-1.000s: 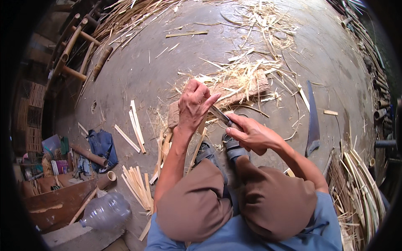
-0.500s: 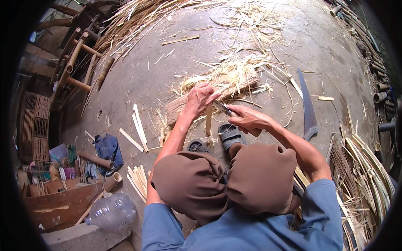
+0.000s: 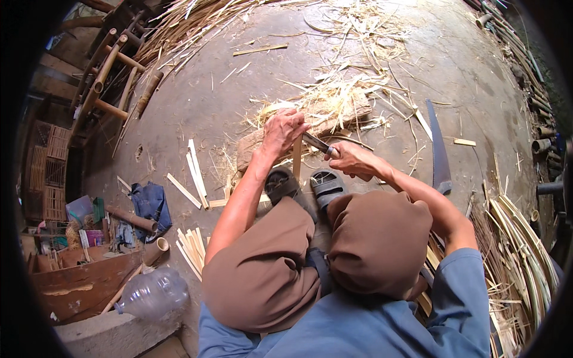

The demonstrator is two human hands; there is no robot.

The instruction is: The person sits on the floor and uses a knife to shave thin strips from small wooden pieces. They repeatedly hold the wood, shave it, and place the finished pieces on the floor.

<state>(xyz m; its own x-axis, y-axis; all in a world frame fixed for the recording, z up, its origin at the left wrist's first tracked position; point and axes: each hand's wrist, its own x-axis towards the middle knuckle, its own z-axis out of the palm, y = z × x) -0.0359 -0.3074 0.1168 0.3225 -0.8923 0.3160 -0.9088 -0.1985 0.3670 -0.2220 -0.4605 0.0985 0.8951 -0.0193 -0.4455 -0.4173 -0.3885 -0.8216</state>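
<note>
My left hand (image 3: 283, 132) is closed around the upper end of a flat bamboo strip (image 3: 296, 159), which stands upright beneath it near my sandals. In my right hand (image 3: 353, 160) is the handle of a knife (image 3: 315, 142). Its blade slants up to the left and meets the strip just under my left fingers; the tip is hidden there. Beyond the hands a thick wooden block (image 3: 249, 150) lies on the floor, and pale shavings (image 3: 337, 98) cover its far side.
A handsaw (image 3: 439, 149) lies to the right, above a pile of bamboo strips (image 3: 525, 244). Cut strips (image 3: 196, 170) lie at left. A clear plastic bottle (image 3: 154, 293), a bamboo frame (image 3: 104, 71) and a blue cloth (image 3: 150, 209) stand or lie farther left.
My right hand and the knife have drawn slightly right, showing more of the blade. My left knee has swung outward to the left, uncovering the left sandal. My left hand keeps its hold.
</note>
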